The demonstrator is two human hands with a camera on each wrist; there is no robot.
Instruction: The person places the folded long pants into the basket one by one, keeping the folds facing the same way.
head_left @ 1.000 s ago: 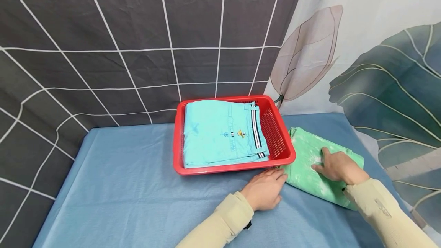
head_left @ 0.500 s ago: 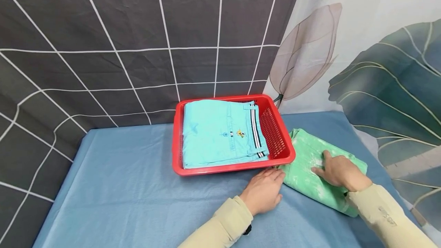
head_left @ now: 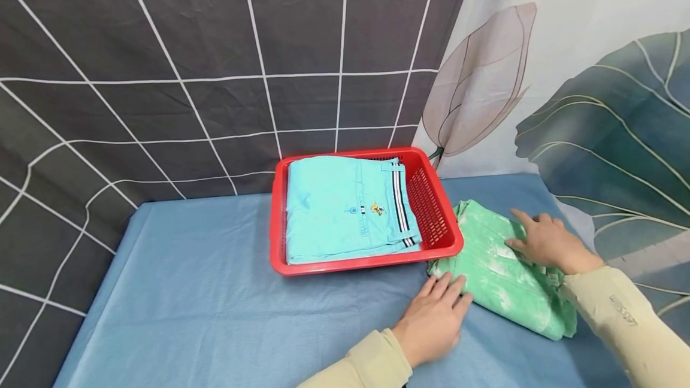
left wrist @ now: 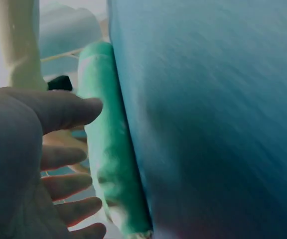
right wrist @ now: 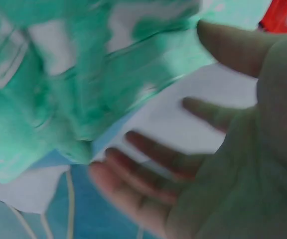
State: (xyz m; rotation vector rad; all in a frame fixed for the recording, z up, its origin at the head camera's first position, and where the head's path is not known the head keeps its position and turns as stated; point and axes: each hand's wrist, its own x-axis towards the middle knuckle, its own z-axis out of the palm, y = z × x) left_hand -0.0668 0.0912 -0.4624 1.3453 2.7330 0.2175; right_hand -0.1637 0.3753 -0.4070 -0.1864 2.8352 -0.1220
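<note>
A folded green garment (head_left: 498,277) with white blotches lies to the right of the red basket, its left corner close by the basket's front corner. My left hand (head_left: 433,319) is at its near left edge, fingers spread and fairly straight. In the left wrist view the thumb and fingers (left wrist: 66,186) of that hand stand apart beside the rolled-looking green edge (left wrist: 108,134). My right hand (head_left: 555,244) is over the garment's far right edge, index finger extended. The right wrist view shows its fingers spread beside the garment's loose folds (right wrist: 83,74), with nothing between them.
The red plastic basket (head_left: 334,267) holds a folded light-blue garment (head_left: 329,208) with a striped trim and a small embroidered figure. Both rest on a blue-covered table (head_left: 188,292). A dark grid-patterned curtain (head_left: 215,35) hangs behind, and a leaf-print one (head_left: 566,154) at right.
My right hand has moved right and away across the green garment to its far edge. My left hand has shifted slightly right and nearer, its fingers spreading. The garment has turned and shifted a little.
</note>
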